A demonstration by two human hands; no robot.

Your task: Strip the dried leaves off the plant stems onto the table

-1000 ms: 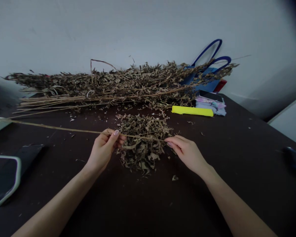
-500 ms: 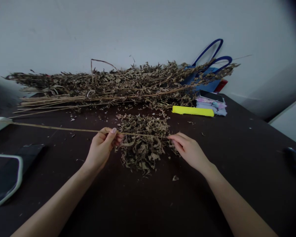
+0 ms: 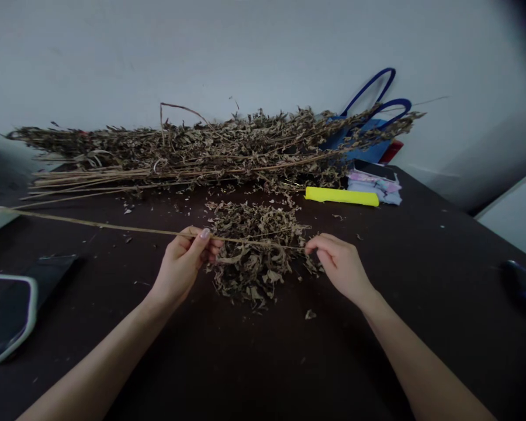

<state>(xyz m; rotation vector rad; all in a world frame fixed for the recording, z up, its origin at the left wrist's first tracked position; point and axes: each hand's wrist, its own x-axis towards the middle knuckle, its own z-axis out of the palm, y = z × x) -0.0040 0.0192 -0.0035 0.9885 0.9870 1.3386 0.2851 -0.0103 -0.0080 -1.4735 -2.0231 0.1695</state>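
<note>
Stem is stretching above leaf pile, left hand pinching it; right hand is edging outward to its tip, grip unclear, leaving that stretch seemingly bare.

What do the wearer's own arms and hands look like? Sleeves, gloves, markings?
Left forearm and right forearm: bare, no sleeves, watch or bracelet in view. Left hand and right hand: ungloved; no rings visible on the fingers. Left thumbnail looks glossy, pale pinkish; right-hand nails can't be made out.
</note>
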